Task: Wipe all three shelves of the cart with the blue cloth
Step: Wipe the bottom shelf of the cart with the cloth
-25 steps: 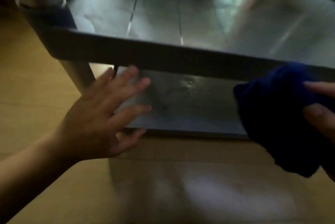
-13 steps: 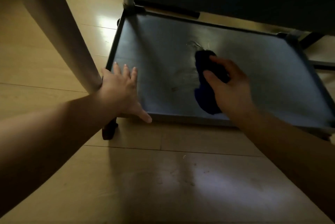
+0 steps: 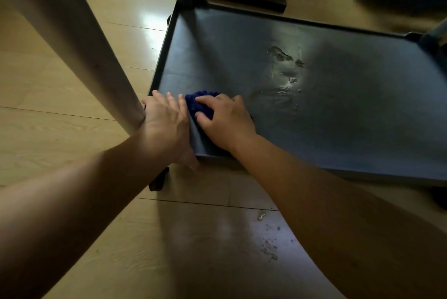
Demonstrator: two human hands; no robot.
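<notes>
Both hands low at cart's bottom shelf (image 3: 338,134): right hand (image 3: 225,122) clamped on bunched blue cloth (image 3: 199,103) at near-left corner, left hand (image 3: 167,124) spread flat on rim. Bottom shelf likely in hand; next, swept right toward wet smears (image 3: 285,68).

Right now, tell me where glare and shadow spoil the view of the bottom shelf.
Head view: window glare whitens the smeared patch mid-shelf; dark shadow covers the bottom shelf to its right; the blue cloth under the right hand reads dim; wide-angle bends the post.
</notes>
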